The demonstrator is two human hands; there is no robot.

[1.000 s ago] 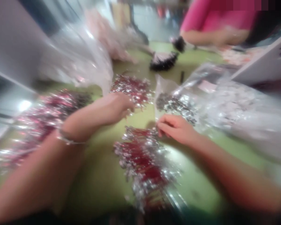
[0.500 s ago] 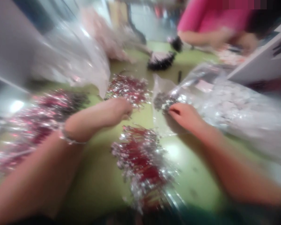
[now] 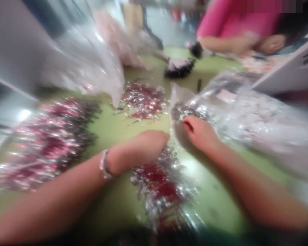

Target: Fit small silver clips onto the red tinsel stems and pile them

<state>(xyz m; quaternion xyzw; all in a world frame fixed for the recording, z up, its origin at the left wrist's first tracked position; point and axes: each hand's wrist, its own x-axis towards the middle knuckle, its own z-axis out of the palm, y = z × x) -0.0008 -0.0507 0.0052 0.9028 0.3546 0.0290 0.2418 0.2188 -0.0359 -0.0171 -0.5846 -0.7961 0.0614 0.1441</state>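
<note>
My left hand (image 3: 151, 145), a band at its wrist, is closed over the top end of a pile of red, silver-tipped stems (image 3: 161, 184). Blur hides what its fingers hold, if anything. To its right, my right hand (image 3: 201, 131) has thumb and fingers pinched together beside a small heap of silvery-grey pieces (image 3: 187, 111) on clear plastic. Whatever lies between those fingertips I cannot make out. Beyond my hands is a second, looser heap of red and silver stems (image 3: 143, 99).
A wide stack of pink-and-silver bundles (image 3: 51, 140) lies at left on the green table (image 3: 107, 119). Clear plastic bags stand at back left (image 3: 92, 65) and right, the right bag (image 3: 261, 116) holding white pieces. A dark-fringed bundle (image 3: 179, 68) lies near a person in pink (image 3: 220, 24).
My left hand has moved right and towards me, from beside the far red heap to the near pile. My right hand stays almost in place. The view has shifted slightly.
</note>
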